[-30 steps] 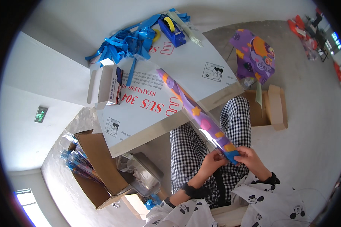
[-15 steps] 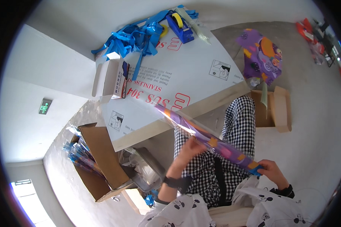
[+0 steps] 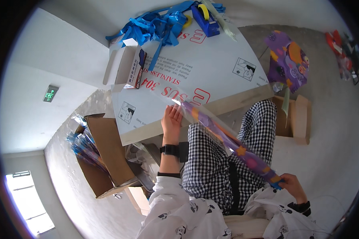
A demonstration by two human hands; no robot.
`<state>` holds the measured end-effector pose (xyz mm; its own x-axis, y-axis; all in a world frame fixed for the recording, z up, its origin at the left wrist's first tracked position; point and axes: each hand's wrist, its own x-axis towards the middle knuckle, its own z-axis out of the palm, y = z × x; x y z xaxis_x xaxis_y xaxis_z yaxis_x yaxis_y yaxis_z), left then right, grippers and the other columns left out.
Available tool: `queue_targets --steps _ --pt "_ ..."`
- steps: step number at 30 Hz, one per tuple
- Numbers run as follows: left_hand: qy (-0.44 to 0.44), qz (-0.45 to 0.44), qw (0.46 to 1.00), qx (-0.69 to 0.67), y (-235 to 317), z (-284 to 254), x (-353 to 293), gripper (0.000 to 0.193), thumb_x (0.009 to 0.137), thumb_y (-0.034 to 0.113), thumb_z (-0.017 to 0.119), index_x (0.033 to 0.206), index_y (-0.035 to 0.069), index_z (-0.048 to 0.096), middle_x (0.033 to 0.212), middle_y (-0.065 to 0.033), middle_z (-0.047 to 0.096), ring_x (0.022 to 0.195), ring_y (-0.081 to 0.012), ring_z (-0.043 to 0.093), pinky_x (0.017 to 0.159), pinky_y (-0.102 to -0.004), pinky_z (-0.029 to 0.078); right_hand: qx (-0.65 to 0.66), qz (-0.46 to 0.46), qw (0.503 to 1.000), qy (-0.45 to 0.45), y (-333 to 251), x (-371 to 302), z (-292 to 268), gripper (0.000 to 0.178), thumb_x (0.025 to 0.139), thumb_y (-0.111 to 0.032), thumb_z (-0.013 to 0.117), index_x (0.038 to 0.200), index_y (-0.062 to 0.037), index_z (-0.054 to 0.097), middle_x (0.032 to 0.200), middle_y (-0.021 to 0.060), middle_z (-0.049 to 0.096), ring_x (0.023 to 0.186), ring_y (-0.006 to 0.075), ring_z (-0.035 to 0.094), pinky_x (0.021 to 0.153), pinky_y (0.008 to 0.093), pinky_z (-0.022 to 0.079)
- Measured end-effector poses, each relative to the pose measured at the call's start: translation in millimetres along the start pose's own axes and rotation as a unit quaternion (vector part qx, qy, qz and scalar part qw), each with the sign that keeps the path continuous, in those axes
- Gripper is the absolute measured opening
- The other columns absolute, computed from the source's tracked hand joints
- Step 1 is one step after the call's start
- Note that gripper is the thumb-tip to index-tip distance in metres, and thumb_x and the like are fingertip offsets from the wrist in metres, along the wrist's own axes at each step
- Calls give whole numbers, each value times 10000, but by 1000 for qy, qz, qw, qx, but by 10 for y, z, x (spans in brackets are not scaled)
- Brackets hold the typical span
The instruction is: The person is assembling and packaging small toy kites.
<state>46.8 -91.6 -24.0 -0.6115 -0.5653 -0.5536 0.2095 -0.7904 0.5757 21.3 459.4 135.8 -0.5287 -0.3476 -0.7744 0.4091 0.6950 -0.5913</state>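
Across my lap slants a long purple roll (image 3: 240, 150) printed in orange and pink, inside a clear plastic sleeve that extends past its far end. My right hand (image 3: 292, 186) is closed round its blue near end, at the lower right. At the upper end my left hand (image 3: 172, 119) is open, palm up and fingers stretched out, beside the clear sleeve. Whether those fingers touch the plastic I cannot tell. Just beyond them lies the table (image 3: 215, 75), covered in printed protective film.
On the table are blue strips (image 3: 159, 28), a blue tape dispenser (image 3: 206, 24) and an open white box (image 3: 127, 65). At left a carton (image 3: 111, 147) holds several wrapped rolls. A purple printed sheet (image 3: 289, 59) hangs above an open carton (image 3: 301, 119) at right.
My left hand has slid up along the roll to the sleeve's far end and opened. My right hand keeps its hold on the blue end. The whole view has shifted slightly.
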Motion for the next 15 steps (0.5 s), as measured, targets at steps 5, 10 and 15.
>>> queue_targets --steps 5,10,15 --pt "31 16 997 66 83 55 152 276 932 217 626 1095 0 575 1121 -123 659 997 -238 667 781 -316 563 -2 4 1000 7 158 -35 -30 179 825 80 618 993 23 636 820 30 647 694 94 569 651 238 480" --pt "114 66 965 226 32 177 186 161 893 115 649 987 -12 617 952 -105 690 796 -182 697 590 -255 554 77 8 997 2 281 -59 -11 203 810 82 619 1000 12 645 839 28 660 718 97 585 666 232 482" --pt "133 109 949 263 -24 255 159 161 883 104 657 949 -39 626 857 -80 678 718 -162 684 555 -237 549 120 0 993 7 549 -94 47 225 809 84 620 1023 19 635 887 33 661 782 96 599 710 231 492"
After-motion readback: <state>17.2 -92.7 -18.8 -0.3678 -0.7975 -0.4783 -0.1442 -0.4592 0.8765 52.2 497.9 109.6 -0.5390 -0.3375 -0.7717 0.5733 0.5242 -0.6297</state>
